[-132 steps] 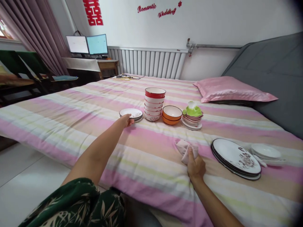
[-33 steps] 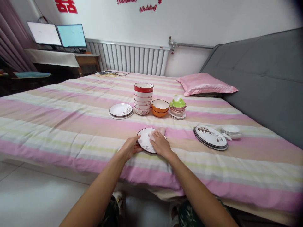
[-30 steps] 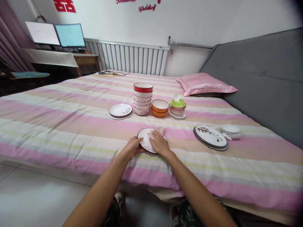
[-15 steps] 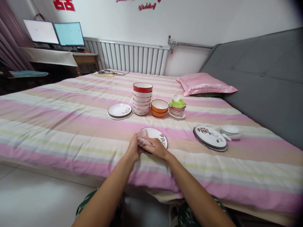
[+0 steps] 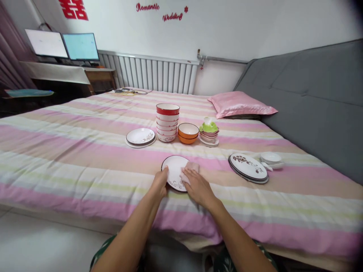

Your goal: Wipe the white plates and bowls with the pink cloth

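A white plate [image 5: 175,168] with a dark rim and a floral pattern is in front of me, near the front edge of the bed. My left hand [image 5: 160,182] grips its left rim, thumb on top and the other fingers hidden beneath. On the plate's right side, my right hand [image 5: 196,186] presses a pale pink cloth [image 5: 193,166] against the surface and over the rim. The cloth is partly covered by the fingers.
Behind the plate stand two plates [image 5: 140,135], a tall stack of bowls [image 5: 168,122], orange bowls [image 5: 188,133] and small dishes with a green leaf-shaped one [image 5: 209,127]. To the right lie oval plates [image 5: 248,166] and small white dishes with a spoon [image 5: 270,158]. A pink pillow [image 5: 241,104] lies farther back.
The plate has turned, its flowers passing from the right side to the near edge. My right hand and the cloth have moved from the left rim to the right side. My view has tilted up slightly.
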Available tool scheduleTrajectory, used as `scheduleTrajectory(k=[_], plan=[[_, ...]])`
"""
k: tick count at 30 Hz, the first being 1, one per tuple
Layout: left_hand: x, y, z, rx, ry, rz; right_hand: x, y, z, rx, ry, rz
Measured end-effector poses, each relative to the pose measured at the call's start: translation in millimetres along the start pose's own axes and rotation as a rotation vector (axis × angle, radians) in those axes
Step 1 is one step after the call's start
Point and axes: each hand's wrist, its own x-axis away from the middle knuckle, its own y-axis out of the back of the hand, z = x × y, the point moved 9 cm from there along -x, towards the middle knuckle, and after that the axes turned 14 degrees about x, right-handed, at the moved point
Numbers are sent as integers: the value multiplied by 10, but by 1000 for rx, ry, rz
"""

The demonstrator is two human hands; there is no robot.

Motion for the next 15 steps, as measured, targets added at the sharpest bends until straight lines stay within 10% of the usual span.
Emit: scheduleTrajectory(k=[6, 15], plan=[[173, -90, -122, -49, -171, 5, -130, 2, -187, -34, -137, -181], [340, -280, -220, -62, -233, 108, -239, 800, -182, -64, -20, -641]])
